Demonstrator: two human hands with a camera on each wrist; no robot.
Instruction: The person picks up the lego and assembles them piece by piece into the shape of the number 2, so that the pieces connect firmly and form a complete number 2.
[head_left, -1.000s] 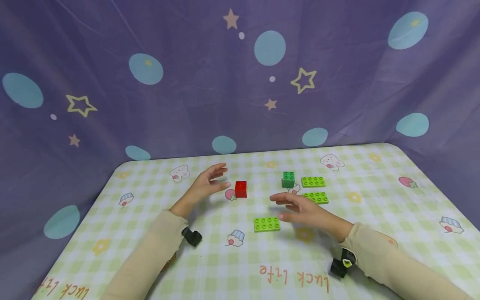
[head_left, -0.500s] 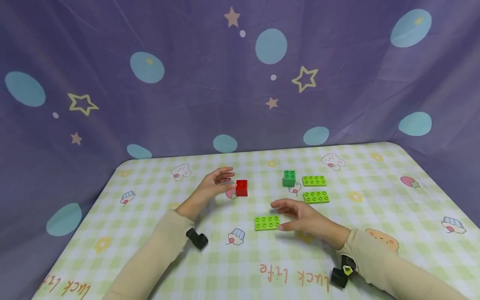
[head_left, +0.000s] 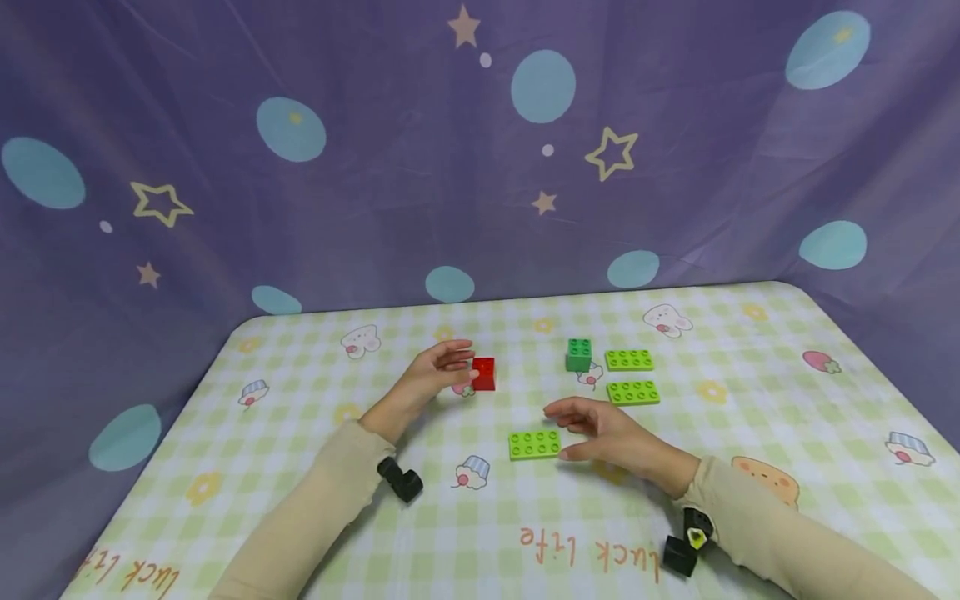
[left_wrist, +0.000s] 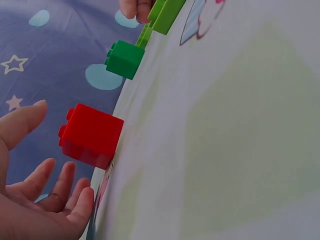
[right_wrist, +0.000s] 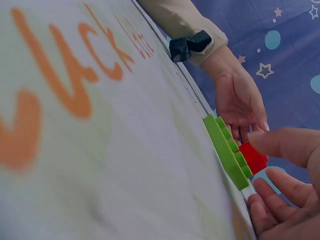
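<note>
My left hand (head_left: 429, 377) is beside the red block (head_left: 483, 374), its thumb close to the block's left side; the left wrist view shows a gap between the spread fingers and the red block (left_wrist: 92, 136). My right hand (head_left: 611, 433) hovers with parted thumb and fingers at the right end of a light green plate-like brick (head_left: 534, 445). In the right wrist view that light green brick (right_wrist: 227, 152) lies just beyond the thumb; whether the thumb touches it I cannot tell. Neither hand holds anything.
A dark green block (head_left: 579, 355) stands behind my right hand. Right of it lie two more light green bricks, one farther back (head_left: 630, 360) and one nearer (head_left: 633, 392). The checked tablecloth (head_left: 450, 550) ends at a purple curtain (head_left: 360, 225).
My left hand has moved right, closer to the red block. My right hand has lowered slightly beside the near light green brick, uncovering more of the brick behind it.
</note>
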